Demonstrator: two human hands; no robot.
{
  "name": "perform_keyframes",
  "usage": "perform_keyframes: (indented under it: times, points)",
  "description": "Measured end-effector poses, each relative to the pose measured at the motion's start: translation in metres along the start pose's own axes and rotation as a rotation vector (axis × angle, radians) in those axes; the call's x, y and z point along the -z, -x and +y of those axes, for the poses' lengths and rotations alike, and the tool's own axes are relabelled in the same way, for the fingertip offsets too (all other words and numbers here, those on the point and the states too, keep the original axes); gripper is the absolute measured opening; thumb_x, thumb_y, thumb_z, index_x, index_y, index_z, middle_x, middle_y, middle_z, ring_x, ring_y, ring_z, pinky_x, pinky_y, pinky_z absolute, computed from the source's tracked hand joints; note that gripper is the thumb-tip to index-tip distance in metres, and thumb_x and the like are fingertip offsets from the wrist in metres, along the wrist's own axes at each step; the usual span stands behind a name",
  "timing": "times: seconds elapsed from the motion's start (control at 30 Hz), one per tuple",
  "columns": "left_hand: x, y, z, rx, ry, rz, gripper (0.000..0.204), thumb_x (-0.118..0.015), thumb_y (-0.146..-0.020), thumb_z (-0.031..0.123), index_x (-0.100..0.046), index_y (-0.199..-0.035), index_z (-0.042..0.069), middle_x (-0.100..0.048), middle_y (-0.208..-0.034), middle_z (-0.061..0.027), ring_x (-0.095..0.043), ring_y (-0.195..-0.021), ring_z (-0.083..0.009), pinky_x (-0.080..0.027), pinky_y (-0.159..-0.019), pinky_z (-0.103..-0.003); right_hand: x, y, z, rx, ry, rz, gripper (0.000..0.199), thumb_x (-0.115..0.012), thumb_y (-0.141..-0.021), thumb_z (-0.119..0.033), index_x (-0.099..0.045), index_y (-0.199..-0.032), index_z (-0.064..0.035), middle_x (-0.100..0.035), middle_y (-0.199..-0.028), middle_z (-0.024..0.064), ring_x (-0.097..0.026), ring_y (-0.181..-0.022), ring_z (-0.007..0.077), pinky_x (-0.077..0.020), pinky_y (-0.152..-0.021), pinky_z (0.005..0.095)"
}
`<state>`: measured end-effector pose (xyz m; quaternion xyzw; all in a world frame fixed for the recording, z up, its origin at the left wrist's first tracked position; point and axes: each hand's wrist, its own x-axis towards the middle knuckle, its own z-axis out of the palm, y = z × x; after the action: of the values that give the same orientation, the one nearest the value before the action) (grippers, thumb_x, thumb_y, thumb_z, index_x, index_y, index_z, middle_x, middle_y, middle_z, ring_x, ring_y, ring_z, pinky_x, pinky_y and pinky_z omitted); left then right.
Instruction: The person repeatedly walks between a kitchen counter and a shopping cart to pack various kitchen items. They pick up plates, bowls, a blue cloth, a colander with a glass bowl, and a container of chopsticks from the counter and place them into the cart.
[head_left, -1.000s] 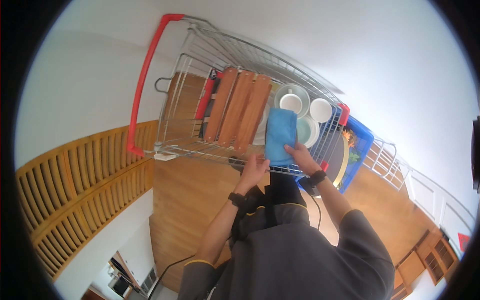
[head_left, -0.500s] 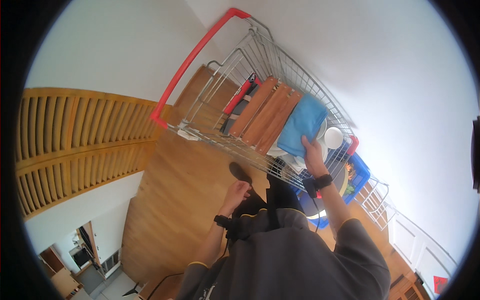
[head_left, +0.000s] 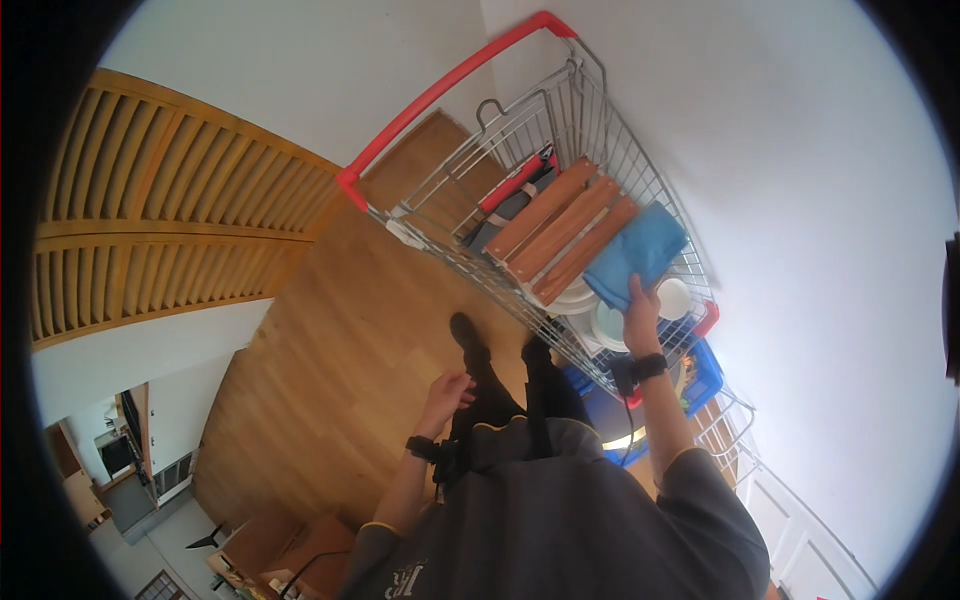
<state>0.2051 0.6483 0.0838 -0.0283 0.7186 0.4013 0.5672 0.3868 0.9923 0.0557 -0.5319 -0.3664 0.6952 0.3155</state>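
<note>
My right hand [head_left: 641,325] reaches into a wire shopping cart and grips the near edge of a folded blue cloth [head_left: 640,255], its thumb on top. The cloth lies beside a slatted reddish-brown wooden board [head_left: 563,225] and partly over white dishes [head_left: 606,325]. A white cup or bowl [head_left: 675,298] stands just right of the cloth. In front of my body, over the floor, my left hand [head_left: 445,402] is loosely closed with nothing visible in it.
The cart [head_left: 462,268] has a red handle [head_left: 450,85] and stands along a white wall [head_left: 810,200]. Inside it are dark folded items [head_left: 510,205] with a red edge. A blue crate [head_left: 708,375] is beyond its right end. Louvered wooden doors [head_left: 180,170] are at left, cardboard boxes [head_left: 300,545] lower left.
The view has shifted, so the cart appears farther right. My right hand still grips the cloth, which shows more of the dishes beneath. My left hand stays low and loosely closed.
</note>
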Motion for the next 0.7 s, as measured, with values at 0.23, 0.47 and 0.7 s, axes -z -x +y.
perform_keyframes:
  times: [0.23, 0.47, 0.7]
  points:
    - [0.0, -0.003, -0.003, -0.072, -0.02, -0.005, 0.027, -0.054, -0.093, 0.028, -0.055, -0.106, 0.004, -0.065, -0.097, -0.0066, -0.062, -0.074, -0.0148, -0.051, -0.064, -0.027, -0.036, -0.045, -0.028, 0.137, 0.238, -0.117, 0.042, -0.061, -0.088, -0.028, -0.057, -0.11, 0.0085, -0.064, -0.096, 0.0107, -0.06, -0.081, 0.0158, -0.0479, -0.07, 0.0288]
    - [0.011, 0.012, -0.015, -0.123, 0.06, 0.095, 0.026, -0.054, -0.093, 0.028, -0.056, -0.103, 0.004, -0.065, -0.093, -0.0064, -0.062, -0.072, -0.0139, -0.05, -0.063, -0.027, -0.083, -0.04, -0.044, 0.085, 0.283, -0.285, 0.044, -0.063, -0.087, -0.03, -0.057, -0.11, 0.0077, -0.065, -0.089, 0.0102, -0.061, -0.074, 0.0166, -0.0498, -0.064, 0.0295]
    - [0.013, 0.039, -0.041, -0.04, 0.088, 0.153, 0.027, -0.052, -0.094, 0.029, -0.055, -0.105, 0.004, -0.064, -0.098, -0.0086, -0.063, -0.075, -0.0157, -0.05, -0.066, -0.028, -0.093, -0.044, 0.009, 0.175, 0.677, -0.648, 0.042, -0.069, -0.081, -0.034, -0.064, -0.097, 0.0042, -0.066, -0.079, 0.0105, -0.062, -0.071, 0.0193, -0.0487, -0.067, 0.0327]
